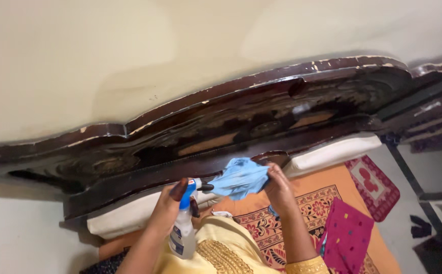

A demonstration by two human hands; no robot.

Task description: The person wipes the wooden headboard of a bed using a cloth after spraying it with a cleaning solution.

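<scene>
Also white-labelled spray bottle [183, 234] in left hand [169, 209].

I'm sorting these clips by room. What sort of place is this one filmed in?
Most likely a bedroom in a home. A carved dark wooden headboard stands against a plain cream wall, with a white mattress below it under an orange patterned bedspread.

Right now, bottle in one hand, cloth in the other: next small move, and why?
Probably a squeeze of the trigger. The left hand grips the spray bottle upright with its nozzle aimed at the blue cloth, which the right hand holds bunched just in front of it. Cloth and nozzle are nearly touching, and the dark carved headboard sits right behind.
</scene>
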